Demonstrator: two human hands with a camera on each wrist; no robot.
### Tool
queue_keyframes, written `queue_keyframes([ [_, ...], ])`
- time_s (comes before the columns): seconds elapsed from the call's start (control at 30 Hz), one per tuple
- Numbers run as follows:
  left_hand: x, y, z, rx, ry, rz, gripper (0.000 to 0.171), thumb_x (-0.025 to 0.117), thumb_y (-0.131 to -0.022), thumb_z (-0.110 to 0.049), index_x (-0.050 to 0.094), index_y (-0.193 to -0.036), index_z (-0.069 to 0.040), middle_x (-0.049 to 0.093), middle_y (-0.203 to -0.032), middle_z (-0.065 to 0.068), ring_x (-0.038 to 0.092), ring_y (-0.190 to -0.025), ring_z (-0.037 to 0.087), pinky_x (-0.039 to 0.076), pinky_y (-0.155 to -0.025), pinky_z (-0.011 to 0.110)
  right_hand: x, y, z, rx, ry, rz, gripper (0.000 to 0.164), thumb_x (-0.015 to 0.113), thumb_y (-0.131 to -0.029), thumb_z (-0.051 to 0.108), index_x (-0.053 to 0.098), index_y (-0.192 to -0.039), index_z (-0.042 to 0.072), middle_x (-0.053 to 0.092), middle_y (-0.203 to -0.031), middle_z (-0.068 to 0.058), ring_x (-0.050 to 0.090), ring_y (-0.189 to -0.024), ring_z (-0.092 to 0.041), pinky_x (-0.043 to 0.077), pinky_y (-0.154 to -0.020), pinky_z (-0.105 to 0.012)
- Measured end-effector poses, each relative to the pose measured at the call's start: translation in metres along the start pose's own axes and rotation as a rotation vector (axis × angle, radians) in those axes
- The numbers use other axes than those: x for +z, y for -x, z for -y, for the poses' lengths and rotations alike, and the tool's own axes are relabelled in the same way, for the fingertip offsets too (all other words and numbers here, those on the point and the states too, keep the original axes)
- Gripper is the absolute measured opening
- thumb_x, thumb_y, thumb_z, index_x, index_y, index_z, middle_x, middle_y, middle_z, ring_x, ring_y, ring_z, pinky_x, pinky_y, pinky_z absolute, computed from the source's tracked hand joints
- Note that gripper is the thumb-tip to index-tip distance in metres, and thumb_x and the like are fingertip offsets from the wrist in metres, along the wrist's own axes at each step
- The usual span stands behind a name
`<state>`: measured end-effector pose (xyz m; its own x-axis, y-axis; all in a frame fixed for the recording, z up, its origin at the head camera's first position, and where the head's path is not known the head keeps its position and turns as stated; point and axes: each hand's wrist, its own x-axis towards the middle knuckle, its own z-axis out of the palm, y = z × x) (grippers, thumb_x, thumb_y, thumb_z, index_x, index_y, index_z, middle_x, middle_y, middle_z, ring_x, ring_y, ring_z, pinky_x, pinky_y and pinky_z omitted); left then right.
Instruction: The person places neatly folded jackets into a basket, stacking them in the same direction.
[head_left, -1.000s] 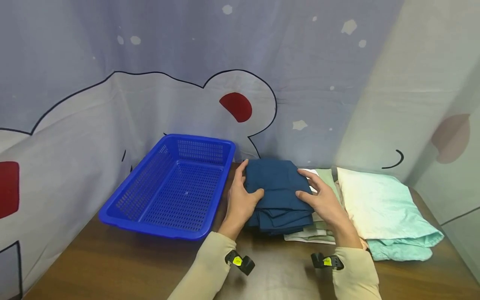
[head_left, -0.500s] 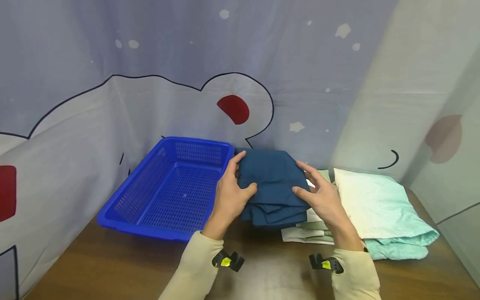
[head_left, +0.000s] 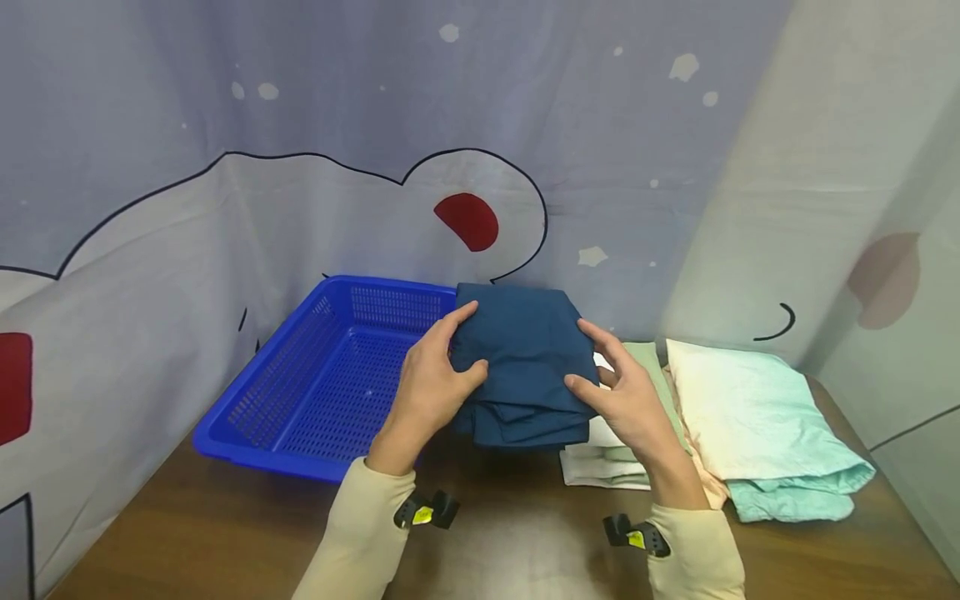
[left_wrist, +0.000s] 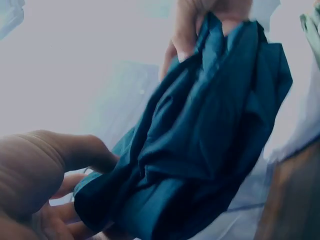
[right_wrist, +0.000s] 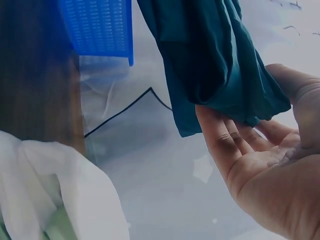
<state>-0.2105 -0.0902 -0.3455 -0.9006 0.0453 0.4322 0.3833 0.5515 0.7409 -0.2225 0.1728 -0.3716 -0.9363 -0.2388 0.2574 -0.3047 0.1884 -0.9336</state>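
Note:
Both hands hold a folded dark blue cloth [head_left: 521, 358] above the table, beside the blue basket. My left hand [head_left: 431, 379] grips its left edge, thumb on top and fingers around the side. At the right edge, my right hand [head_left: 630, 400] pinches it between thumb and fingers. Loose folds of the cloth [left_wrist: 200, 135] hang down in the left wrist view. In the right wrist view the fingers of my right hand [right_wrist: 265, 170] reach under the cloth [right_wrist: 205, 60]. What kind of garment it is cannot be told.
A blue perforated basket [head_left: 247, 454] stands left on the brown table [head_left: 510, 517], its right rim partly hidden by the cloth. Folded white and green cloths [head_left: 607, 467] lie right, beside a pale yellow and mint folded cloth [head_left: 750, 408]. A printed curtain [head_left: 600, 208] hangs behind.
Both hands have lifted the dark blue cloth and carried it left, toward the basket. More of the white and green cloths shows now.

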Motion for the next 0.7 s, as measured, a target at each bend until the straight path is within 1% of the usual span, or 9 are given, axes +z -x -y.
queue_keyframes([
  [0.17, -0.013, -0.002, 0.007, 0.005, -0.024, 0.024, 0.08, 0.079, -0.091, -0.006, 0.045, -0.163, -0.015, 0.046, -0.163, 0.014, 0.045, -0.148, 0.036, 0.039, -0.117, 0.058, 0.01, -0.002, 0.003, -0.006, 0.013, 0.014, 0.079, 0.075, -0.098, 0.007, 0.037, -0.166, 0.019, 0.037, -0.167, -0.013, 0.057, -0.136, -0.039, 0.058, -0.089, -0.028],
  [0.27, -0.022, -0.004, 0.011, 0.008, -0.026, 0.033, 0.081, 0.08, -0.091, -0.006, 0.044, -0.164, -0.015, 0.045, -0.164, 0.013, 0.049, -0.144, 0.036, 0.042, -0.114, 0.057, 0.016, -0.003, 0.006, -0.012, 0.013, 0.025, 0.08, 0.076, -0.097, 0.008, 0.037, -0.166, 0.02, 0.038, -0.166, -0.013, 0.058, -0.135, -0.038, 0.058, -0.089, -0.029],
  [0.4, -0.033, -0.004, 0.016, 0.022, -0.055, 0.028, 0.083, 0.081, -0.09, -0.007, 0.043, -0.164, -0.015, 0.045, -0.163, 0.014, 0.056, -0.134, 0.038, 0.048, -0.108, 0.058, 0.024, -0.005, 0.009, -0.008, 0.036, 0.045, 0.082, 0.078, -0.097, 0.013, 0.036, -0.167, 0.024, 0.036, -0.167, -0.011, 0.057, -0.136, -0.036, 0.058, -0.091, -0.034],
  [0.47, -0.039, -0.004, 0.02, 0.029, -0.073, 0.021, 0.084, 0.081, -0.09, -0.007, 0.042, -0.164, -0.015, 0.046, -0.163, 0.014, 0.059, -0.128, 0.038, 0.05, -0.105, 0.058, 0.029, -0.006, 0.01, -0.011, 0.068, 0.051, 0.083, 0.079, -0.097, 0.016, 0.036, -0.167, 0.026, 0.04, -0.163, -0.011, 0.055, -0.139, -0.037, 0.057, -0.093, -0.036],
  [0.5, -0.042, -0.004, 0.022, 0.032, -0.079, 0.018, 0.084, 0.081, -0.09, -0.007, 0.042, -0.164, -0.016, 0.046, -0.163, 0.014, 0.059, -0.128, 0.038, 0.051, -0.104, 0.058, 0.031, -0.007, 0.011, -0.016, 0.085, 0.053, 0.083, 0.079, -0.097, 0.018, 0.036, -0.167, 0.026, 0.043, -0.16, -0.012, 0.056, -0.137, -0.037, 0.056, -0.093, -0.037],
  [0.53, -0.044, -0.005, 0.024, 0.036, -0.081, 0.018, 0.084, 0.081, -0.09, -0.007, 0.042, -0.164, -0.015, 0.046, -0.163, 0.014, 0.059, -0.126, 0.038, 0.051, -0.103, 0.057, 0.033, -0.007, 0.012, -0.022, 0.095, 0.053, 0.083, 0.08, -0.096, 0.018, 0.036, -0.167, 0.026, 0.047, -0.153, -0.013, 0.06, -0.132, -0.037, 0.055, -0.091, -0.037],
  [0.57, -0.047, -0.005, 0.026, 0.039, -0.082, 0.018, 0.084, 0.081, -0.09, -0.007, 0.042, -0.164, -0.016, 0.046, -0.163, 0.014, 0.06, -0.124, 0.038, 0.052, -0.102, 0.057, 0.036, -0.008, 0.013, -0.029, 0.099, 0.055, 0.083, 0.08, -0.096, 0.019, 0.036, -0.167, 0.025, 0.049, -0.15, -0.013, 0.06, -0.132, -0.036, 0.054, -0.092, -0.037],
  [0.63, -0.052, -0.005, 0.029, 0.045, -0.077, 0.021, 0.084, 0.08, -0.091, -0.006, 0.042, -0.164, -0.016, 0.046, -0.163, 0.014, 0.059, -0.127, 0.037, 0.051, -0.102, 0.057, 0.04, -0.009, 0.014, -0.05, 0.102, 0.058, 0.084, 0.08, -0.096, 0.018, 0.035, -0.167, 0.022, 0.053, -0.145, -0.014, 0.061, -0.13, -0.034, 0.053, -0.094, -0.039],
  [0.7, -0.057, -0.006, 0.033, 0.051, -0.071, 0.024, 0.083, 0.079, -0.091, -0.005, 0.042, -0.164, -0.017, 0.045, -0.164, 0.013, 0.057, -0.131, 0.037, 0.05, -0.103, 0.058, 0.045, -0.011, 0.014, -0.066, 0.08, 0.066, 0.084, 0.079, -0.096, 0.017, 0.034, -0.167, 0.02, 0.055, -0.146, -0.014, 0.064, -0.125, -0.032, 0.053, -0.097, -0.043],
])
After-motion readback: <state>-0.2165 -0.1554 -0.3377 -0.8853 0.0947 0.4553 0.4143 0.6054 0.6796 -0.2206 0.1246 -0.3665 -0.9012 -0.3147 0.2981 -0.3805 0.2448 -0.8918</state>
